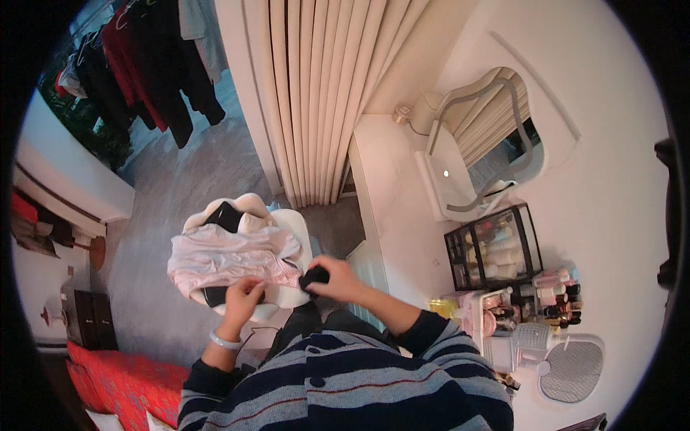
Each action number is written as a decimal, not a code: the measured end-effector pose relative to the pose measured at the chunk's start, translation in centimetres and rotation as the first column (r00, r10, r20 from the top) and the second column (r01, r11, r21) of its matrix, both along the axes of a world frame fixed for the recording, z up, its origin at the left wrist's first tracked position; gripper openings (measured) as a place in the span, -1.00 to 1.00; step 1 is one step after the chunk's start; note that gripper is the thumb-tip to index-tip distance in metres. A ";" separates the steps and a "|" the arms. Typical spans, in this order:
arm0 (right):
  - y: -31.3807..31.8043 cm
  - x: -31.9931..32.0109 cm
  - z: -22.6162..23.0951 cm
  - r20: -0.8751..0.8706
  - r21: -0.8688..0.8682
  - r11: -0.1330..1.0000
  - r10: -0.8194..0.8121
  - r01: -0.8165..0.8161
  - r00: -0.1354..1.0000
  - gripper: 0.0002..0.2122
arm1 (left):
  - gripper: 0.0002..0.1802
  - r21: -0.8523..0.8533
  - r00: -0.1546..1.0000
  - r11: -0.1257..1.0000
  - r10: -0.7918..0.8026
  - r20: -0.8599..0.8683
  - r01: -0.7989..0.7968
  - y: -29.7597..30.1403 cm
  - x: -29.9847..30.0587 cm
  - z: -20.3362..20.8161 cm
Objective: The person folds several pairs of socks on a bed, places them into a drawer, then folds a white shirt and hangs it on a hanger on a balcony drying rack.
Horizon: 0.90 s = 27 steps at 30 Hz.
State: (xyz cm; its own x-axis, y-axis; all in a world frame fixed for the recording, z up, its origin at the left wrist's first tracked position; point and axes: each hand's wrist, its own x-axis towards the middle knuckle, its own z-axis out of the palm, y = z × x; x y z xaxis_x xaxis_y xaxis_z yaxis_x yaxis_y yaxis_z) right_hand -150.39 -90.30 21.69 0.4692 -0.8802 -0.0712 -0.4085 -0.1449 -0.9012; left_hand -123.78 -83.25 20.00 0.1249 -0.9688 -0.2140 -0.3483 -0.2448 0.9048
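A pale pink garment (223, 255), creased and spread out, lies over a white chair (291, 237) with a scalloped back. My left hand (244, 298) is at the garment's near edge, thumb and fingers pinched together on the cloth. In my right hand (339, 280) is a small dark object (315, 277), gripped beside the garment's right end; its kind is too blurred to make out. Black patches (225, 215) show on the chair beyond the garment, and another dark patch lies under its near side by my left hand.
At right, a white dressing table (395, 179) carries a mirror (489, 144), a black-framed clear case (496, 248) and several cosmetic bottles (560, 302). Beige curtains (323, 93) hang ahead. Clothes hang (144, 65) at far left. A red bed cover (129, 377) is near left.
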 end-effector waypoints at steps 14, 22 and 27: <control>-48.4 -23.9 -5.4 -0.223 -0.150 0.540 -0.835 0.828 0.504 0.08 | -0.86 0.105 0.874 0.872 0.461 0.150 -0.478 -10.7 15.6 -6.5; -56.0 -28.7 -8.0 -0.533 -0.043 0.452 -0.765 0.891 0.362 0.13 | -0.90 0.248 0.861 0.826 0.467 0.204 -0.507 -16.0 10.5 -4.2; -55.2 -28.5 -8.6 -0.529 -0.148 0.460 -0.785 0.876 0.323 0.10 | -0.91 0.268 0.869 0.830 0.437 0.232 -0.489 -19.6 9.3 -3.3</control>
State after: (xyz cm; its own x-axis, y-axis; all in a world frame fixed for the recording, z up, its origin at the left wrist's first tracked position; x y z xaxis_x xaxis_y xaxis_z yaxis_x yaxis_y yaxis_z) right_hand -178.87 -145.51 13.13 -0.6448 -0.7434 -0.1775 -0.5825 0.6284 -0.5156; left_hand -114.48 -102.85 16.68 0.5980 -0.6758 -0.4309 -0.2514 -0.6687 0.6997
